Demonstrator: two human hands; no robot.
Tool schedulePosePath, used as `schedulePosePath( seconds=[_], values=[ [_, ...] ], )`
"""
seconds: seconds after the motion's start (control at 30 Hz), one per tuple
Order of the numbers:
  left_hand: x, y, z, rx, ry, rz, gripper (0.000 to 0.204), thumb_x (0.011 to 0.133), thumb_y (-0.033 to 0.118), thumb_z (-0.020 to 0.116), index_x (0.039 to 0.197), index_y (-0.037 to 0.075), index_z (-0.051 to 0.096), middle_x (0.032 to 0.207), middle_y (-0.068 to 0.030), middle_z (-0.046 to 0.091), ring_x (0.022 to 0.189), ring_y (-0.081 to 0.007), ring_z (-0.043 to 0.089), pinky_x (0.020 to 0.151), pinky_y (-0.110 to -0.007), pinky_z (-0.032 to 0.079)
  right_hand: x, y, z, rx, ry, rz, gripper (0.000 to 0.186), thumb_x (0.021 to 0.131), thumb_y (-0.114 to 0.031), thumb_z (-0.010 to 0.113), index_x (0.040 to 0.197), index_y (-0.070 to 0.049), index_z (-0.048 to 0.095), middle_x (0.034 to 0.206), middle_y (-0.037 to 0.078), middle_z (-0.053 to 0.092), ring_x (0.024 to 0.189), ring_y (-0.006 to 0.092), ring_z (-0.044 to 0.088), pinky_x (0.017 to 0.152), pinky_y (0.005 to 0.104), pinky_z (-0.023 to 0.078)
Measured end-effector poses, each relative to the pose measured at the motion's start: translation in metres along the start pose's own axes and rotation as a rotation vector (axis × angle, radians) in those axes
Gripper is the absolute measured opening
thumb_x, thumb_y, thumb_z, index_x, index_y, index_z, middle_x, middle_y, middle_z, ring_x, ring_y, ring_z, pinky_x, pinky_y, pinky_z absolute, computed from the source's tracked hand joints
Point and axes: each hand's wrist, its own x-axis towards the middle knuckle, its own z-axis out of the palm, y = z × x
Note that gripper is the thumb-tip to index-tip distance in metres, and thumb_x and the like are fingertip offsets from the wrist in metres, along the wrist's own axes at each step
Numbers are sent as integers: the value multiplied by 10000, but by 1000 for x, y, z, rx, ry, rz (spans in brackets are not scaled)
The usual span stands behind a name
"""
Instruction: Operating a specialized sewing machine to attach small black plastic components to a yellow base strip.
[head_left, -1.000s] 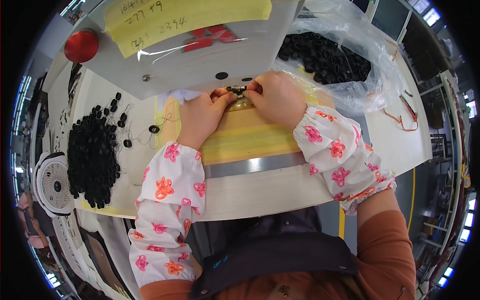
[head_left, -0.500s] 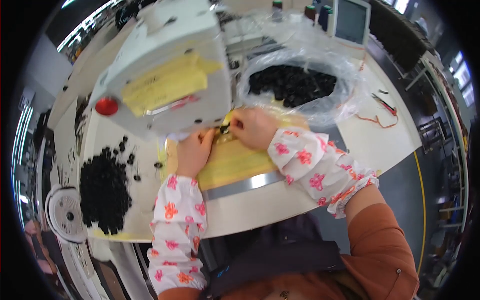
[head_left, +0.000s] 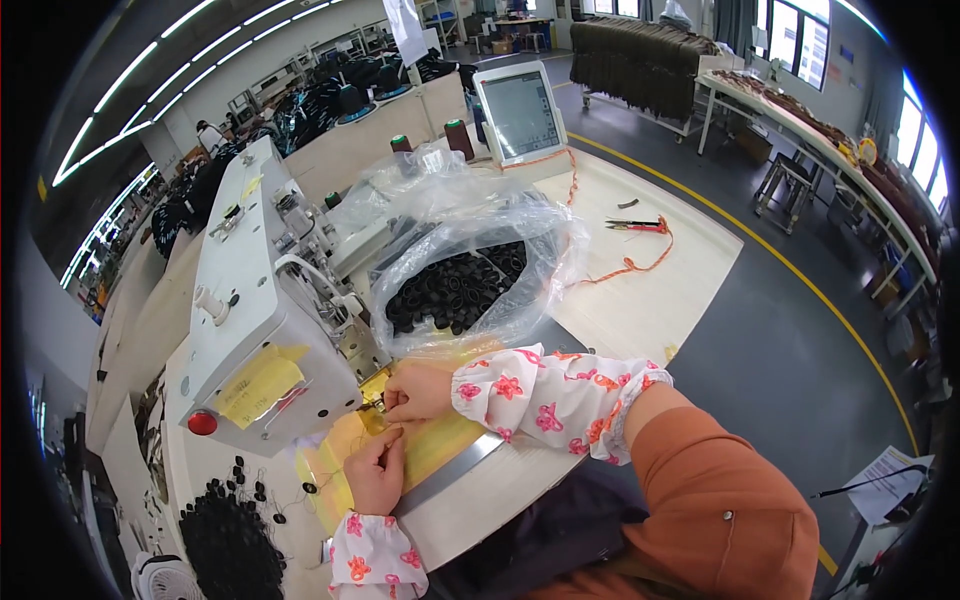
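Note:
My right hand (head_left: 420, 391) is closed, its fingertips pinched together at the sewing area under the head of a white sewing machine (head_left: 262, 340). Whatever is between those fingers is too small to make out. Just nearer to me, my left hand (head_left: 374, 474) is closed too, thumb and fingers pressed together close to the right fingertips; anything in them is hidden. Both hands rest over a yellow sheet (head_left: 450, 435) on the machine bed. A pile of small black loops (head_left: 232, 545), with loose threads, lies left of my left hand.
Behind my right hand is a clear plastic bag (head_left: 565, 255) full of black loops (head_left: 455, 288). Red-handled snips (head_left: 640, 226) on an orange cord lie on the table at the right. A screen (head_left: 520, 112) and thread spools (head_left: 458, 140) stand at the back; a small white fan (head_left: 168, 578) is front left.
The view has tilted up and shows more of the room. Both hands remain at the machine. A black piece visible between them earlier can no longer be made out.

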Motion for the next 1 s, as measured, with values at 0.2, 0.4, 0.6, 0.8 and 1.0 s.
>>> schedulePosePath(
  seconds=[0.2,0.4,0.6,0.8,1.0],
  values=[
    [13,-16,-12,-35,149,-14,103,799,82,521,810,-3,578,640,-121,557,551,-226,521,519,-295,392,-3,-3,18,-173,181,-136,164,700,-142,601,754,-6,525,617,118,562,577,277,559,551,346,444],
    [12,-17,-8,-319,-38,-70,197,834,144,479,921,19,603,788,-130,619,737,-176,594,672,-270,443,-27,-28,46,-286,-88,-375,136,682,-119,569,729,-26,480,655,133,543,631,310,534,567,384,411],
    [16,-21,-9,124,-78,-20,173,821,166,503,748,42,598,589,-126,560,540,-260,560,524,-326,430,-16,-36,4,-124,-270,-296,130,709,-120,571,770,-25,506,653,105,557,613,249,550,558,344,420],
    [15,-22,0,228,96,61,94,788,133,537,787,55,592,633,-133,560,572,-323,532,525,-393,401,-3,-6,-2,52,-32,-49,167,765,-149,582,813,-14,496,613,78,568,513,164,542,480,292,413],
    [4,-18,4,34,7,-184,104,759,121,576,845,69,603,613,-98,561,520,-241,513,584,-321,376,2,-9,-1,181,-149,59,192,770,-154,607,811,-16,479,609,72,562,487,125,537,432,250,410]
  ],
)
